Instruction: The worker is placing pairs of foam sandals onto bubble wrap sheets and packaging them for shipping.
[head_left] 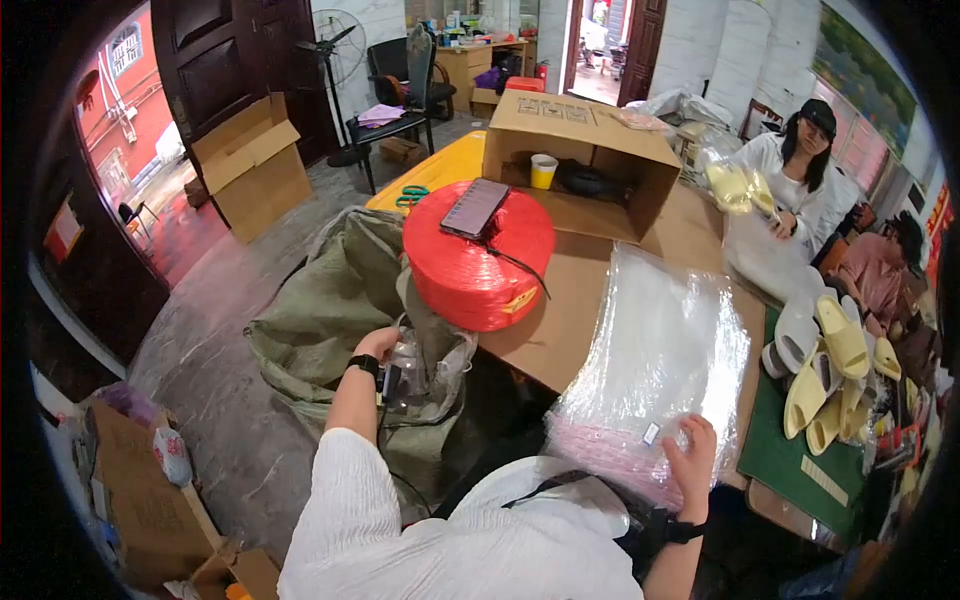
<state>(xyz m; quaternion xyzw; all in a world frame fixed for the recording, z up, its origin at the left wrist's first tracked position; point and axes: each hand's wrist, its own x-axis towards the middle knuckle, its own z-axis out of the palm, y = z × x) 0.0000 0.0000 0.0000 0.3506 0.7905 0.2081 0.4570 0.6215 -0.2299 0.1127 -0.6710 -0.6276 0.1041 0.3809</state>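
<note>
My left hand (378,343) reaches over the mouth of a large green woven sack (345,265). Beside its fingers is crumpled clear plastic (408,365) at the sack's edge; the fingertips are partly hidden, so a grip does not show. My right hand (692,455) is above the near right part of a stack of clear plastic bags (655,340), fingers apart and slightly bent, holding nothing. The stack lies flat on the cardboard-covered table, its near end pinkish. A small white label (651,433) lies on it, just left of my right fingers.
A big red twine roll (480,275) carries a phone (476,207). Behind it are green-handled scissors (411,196) and an open carton (575,125) holding a yellow cup (542,172). Pale yellow slippers (825,370) pile at right; a co-worker (800,175) handles bagged ones.
</note>
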